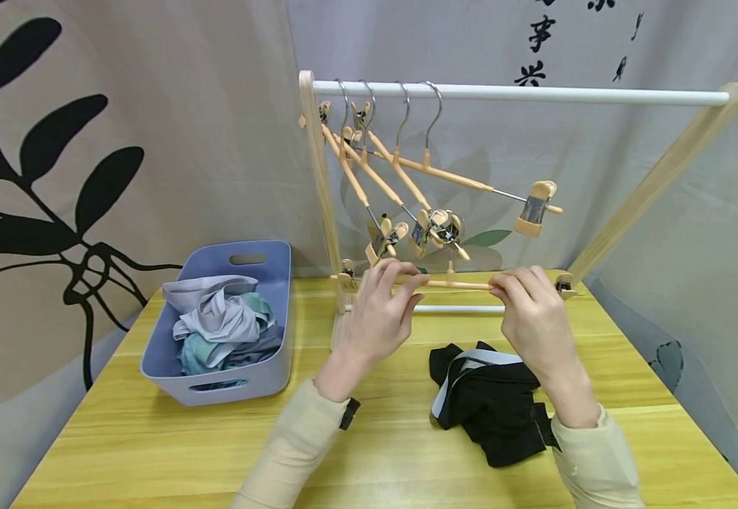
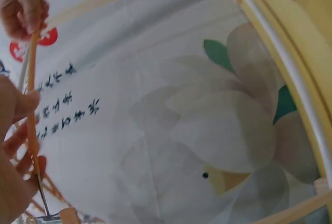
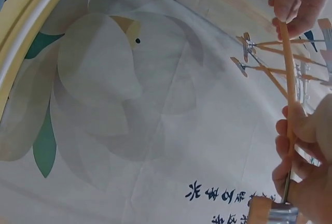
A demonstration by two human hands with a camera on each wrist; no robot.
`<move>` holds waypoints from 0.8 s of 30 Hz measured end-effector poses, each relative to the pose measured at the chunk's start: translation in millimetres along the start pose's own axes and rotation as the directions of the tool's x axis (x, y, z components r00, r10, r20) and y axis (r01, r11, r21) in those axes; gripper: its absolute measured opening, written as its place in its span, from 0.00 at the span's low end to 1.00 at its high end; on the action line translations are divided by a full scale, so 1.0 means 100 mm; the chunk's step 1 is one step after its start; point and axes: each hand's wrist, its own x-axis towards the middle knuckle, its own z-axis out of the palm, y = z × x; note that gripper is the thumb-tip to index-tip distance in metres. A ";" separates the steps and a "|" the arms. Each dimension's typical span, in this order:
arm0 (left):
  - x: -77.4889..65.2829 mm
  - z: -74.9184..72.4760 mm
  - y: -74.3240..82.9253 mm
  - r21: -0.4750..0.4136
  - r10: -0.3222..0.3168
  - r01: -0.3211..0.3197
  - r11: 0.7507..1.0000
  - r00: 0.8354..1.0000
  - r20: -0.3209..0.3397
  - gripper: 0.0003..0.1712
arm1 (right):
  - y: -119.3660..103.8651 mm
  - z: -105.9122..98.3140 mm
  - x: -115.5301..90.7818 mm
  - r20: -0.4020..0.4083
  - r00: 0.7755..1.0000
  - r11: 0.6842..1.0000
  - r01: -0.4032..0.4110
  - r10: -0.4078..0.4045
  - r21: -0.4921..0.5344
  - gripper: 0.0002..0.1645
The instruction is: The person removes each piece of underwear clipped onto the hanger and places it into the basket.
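Observation:
Both hands hold a wooden clip hanger level above the table, in front of the rack. My left hand pinches its bar left of the middle, and my right hand grips it toward the right end. A clip sticks out beyond the right hand. From the left wrist, the hanger bar runs between the fingers of both hands. The right wrist view shows the right fingers curled round the bar near a clip. Below the hands lies a black garment with a pale band, crumpled on the table.
Several clip hangers hang at the left of the white rail of a wooden rack. Left on the table stands a blue basket with crumpled grey and teal clothes. A printed cloth hangs behind.

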 end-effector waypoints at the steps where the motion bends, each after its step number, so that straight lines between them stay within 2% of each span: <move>1: 0.00 0.02 0.02 0.001 0.016 -0.016 1.000 0.999 -0.033 0.09 | 0.01 -0.01 0.00 -0.007 1.000 1.000 -0.005 0.005 -0.004 0.07; 4: -0.02 0.06 0.08 0.004 0.067 -0.067 0.998 0.990 -0.125 0.08 | 0.05 -0.04 0.01 -0.024 0.999 0.999 -0.028 0.027 -0.031 0.05; 7: -0.04 0.12 0.17 -0.003 0.107 -0.108 0.994 0.984 -0.140 0.07 | 0.10 -0.08 0.02 -0.034 0.998 0.996 -0.062 0.060 -0.063 0.02; 9: -0.07 0.17 0.23 -0.016 0.114 -0.115 0.993 0.991 -0.077 0.07 | 0.13 -0.11 0.01 -0.036 0.996 0.993 -0.084 0.081 -0.084 0.02; 12: -0.13 0.27 0.35 -0.033 0.088 -0.085 0.996 0.992 0.091 0.09 | 0.19 -0.15 0.00 -0.043 0.993 0.988 -0.113 0.109 -0.105 0.02; 13: -0.16 0.32 0.38 -0.036 0.074 -0.069 0.997 0.985 0.155 0.11 | 0.20 -0.16 0.00 -0.047 0.992 0.987 -0.122 0.117 -0.109 0.03; 15: -0.21 0.41 0.45 -0.051 0.050 -0.038 0.998 0.960 0.277 0.15 | 0.24 -0.17 0.00 -0.056 0.990 0.983 -0.138 0.132 -0.118 0.04; 17: -0.26 0.50 0.52 -0.075 0.040 -0.012 0.997 0.921 0.387 0.19 | 0.27 -0.20 0.00 -0.063 0.987 0.980 -0.153 0.146 -0.128 0.06; 18: -0.28 0.55 0.56 -0.086 0.036 0.002 0.996 0.896 0.443 0.21 | 0.29 -0.21 0.00 -0.065 0.986 0.978 -0.162 0.154 -0.131 0.06; 20: -0.34 0.65 0.62 -0.101 0.020 0.045 0.994 0.828 0.561 0.26 | 0.31 -0.24 0.00 -0.065 0.984 0.974 -0.176 0.168 -0.143 0.05; 21: -0.36 0.70 0.66 -0.100 0.015 0.060 0.993 0.784 0.621 0.29 | 0.33 -0.25 -0.01 -0.062 0.982 0.971 -0.184 0.177 -0.149 0.05; 22: -0.38 0.74 0.69 -0.093 0.006 0.078 0.993 0.733 0.681 0.32 | 0.34 -0.26 -0.01 -0.057 0.981 0.969 -0.191 0.184 -0.156 0.05; 24: -0.43 0.83 0.76 -0.067 -0.015 0.110 0.992 0.615 0.788 0.39 | 0.37 -0.30 -0.02 -0.039 0.978 0.962 -0.207 0.203 -0.176 0.06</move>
